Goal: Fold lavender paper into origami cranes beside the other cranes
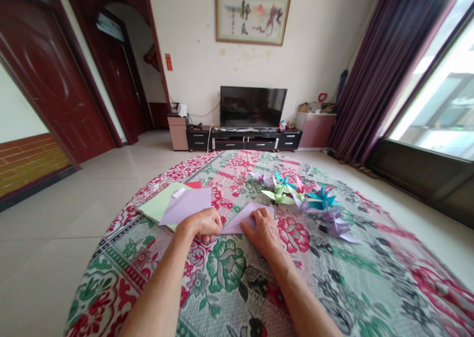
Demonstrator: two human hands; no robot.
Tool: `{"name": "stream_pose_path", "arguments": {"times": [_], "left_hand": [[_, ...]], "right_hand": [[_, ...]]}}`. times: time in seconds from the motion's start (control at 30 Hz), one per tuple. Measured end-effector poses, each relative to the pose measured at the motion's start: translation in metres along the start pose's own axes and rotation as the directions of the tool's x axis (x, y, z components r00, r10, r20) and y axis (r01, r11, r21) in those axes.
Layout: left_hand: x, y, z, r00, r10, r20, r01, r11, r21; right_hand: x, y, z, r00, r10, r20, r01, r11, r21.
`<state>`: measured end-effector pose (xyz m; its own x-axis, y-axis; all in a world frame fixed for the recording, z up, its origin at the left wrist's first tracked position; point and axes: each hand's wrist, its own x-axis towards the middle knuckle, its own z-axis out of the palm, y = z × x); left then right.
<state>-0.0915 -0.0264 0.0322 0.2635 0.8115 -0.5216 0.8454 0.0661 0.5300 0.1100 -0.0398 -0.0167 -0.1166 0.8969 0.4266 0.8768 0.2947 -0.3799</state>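
Observation:
A sheet of light purple origami paper point(240, 222), folded into a triangle-like shape, lies flat on the tablecloth between my hands. My left hand point(205, 224) is closed with curled fingers at the paper's left corner; its fingertips are partly hidden. My right hand point(263, 229) rests on the right part of the paper, thumb and bent fingers pressing it and covering some of it. Left of them, an unfolded purple sheet point(190, 204) lies over light green paper point(159, 203), with a red edge point(194, 184) showing behind and a small white piece point(178, 193) on top.
Folded paper cranes in green point(279, 194), blue point(323, 197), pink point(304, 185) and purple point(336, 222) cluster at the right on the round table's floral cloth point(225, 273). Beyond the table stand a television point(254, 107) and a low cabinet point(229, 144).

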Motion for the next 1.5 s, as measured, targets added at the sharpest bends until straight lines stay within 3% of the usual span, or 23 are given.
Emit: {"name": "stream_pose_path", "arguments": {"times": [0.13, 0.23, 0.4, 0.57, 1.1, 1.5], "left_hand": [[-0.008, -0.001, -0.007, 1.000, 0.015, -0.015, -0.016, 0.997, -0.075], [-0.010, 0.006, -0.007, 0.994, 0.030, -0.104, -0.037, 0.997, -0.065], [-0.003, 0.020, 0.003, 0.981, 0.063, -0.183, -0.055, 0.997, 0.047], [0.004, 0.017, 0.008, 0.975, 0.039, -0.219, -0.004, 0.987, 0.161], [0.003, 0.005, 0.005, 0.993, 0.067, -0.102, -0.075, 0.995, -0.072], [0.013, -0.001, 0.005, 0.995, 0.031, -0.093, -0.034, 0.999, -0.030]], "right_hand": [[-0.001, 0.000, 0.001, 1.000, -0.005, -0.007, 0.005, 1.000, -0.011], [-0.001, 0.001, 0.002, 1.000, -0.007, -0.012, 0.007, 1.000, -0.017], [-0.001, 0.000, 0.002, 1.000, -0.007, -0.017, 0.007, 1.000, -0.014], [-0.001, -0.001, 0.001, 1.000, -0.003, -0.016, 0.003, 1.000, -0.012], [-0.001, -0.002, -0.001, 1.000, 0.013, 0.003, -0.013, 1.000, -0.022], [0.000, -0.001, -0.002, 1.000, -0.003, 0.009, 0.003, 1.000, 0.006]]}}
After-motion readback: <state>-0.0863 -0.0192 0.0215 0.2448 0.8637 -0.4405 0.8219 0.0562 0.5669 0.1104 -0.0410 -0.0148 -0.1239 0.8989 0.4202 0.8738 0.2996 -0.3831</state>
